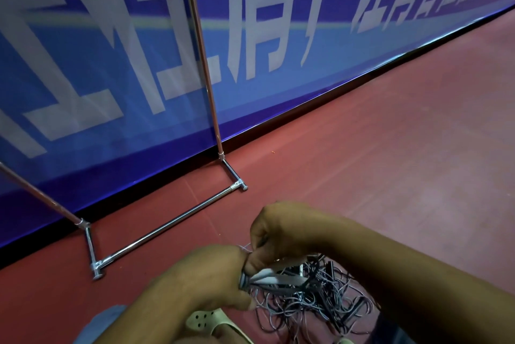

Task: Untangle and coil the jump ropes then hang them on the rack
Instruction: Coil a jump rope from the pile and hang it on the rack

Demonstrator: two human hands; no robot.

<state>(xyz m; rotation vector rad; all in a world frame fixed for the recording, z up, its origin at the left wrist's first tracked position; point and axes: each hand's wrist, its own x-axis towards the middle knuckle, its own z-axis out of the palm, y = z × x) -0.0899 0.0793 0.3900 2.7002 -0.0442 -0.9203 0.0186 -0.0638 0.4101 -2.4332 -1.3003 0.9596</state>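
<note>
At the bottom edge of the frame, left of centre, a pale sandal with round holes is seen, and to its left a piece of a blue-grey trouser leg. Just above them the left hand is in the lower centre. Its fingers are curled round the ends of some light grey handles, which it holds together in a bundle. The right hand comes in from the lower right, its forearm crossing that corner. It bends down at the wrist, and its fingertips pinch the thin cords right at the ends of the same handles, so the two hands almost touch each other.

The jump ropes lie as one tangled heap of thin grey cords on the red floor, under and to the right of the hands, at the lower centre right. Some dark handles are mixed in the heap.

Further away, at the centre left, the rack stands on the floor. Its shiny low bar runs between two short feet, and two poles rise from them toward the top of the frame. Nothing hangs on the visible part. Behind the rack, a blue banner with large white characters fills the upper left and the top.
</note>
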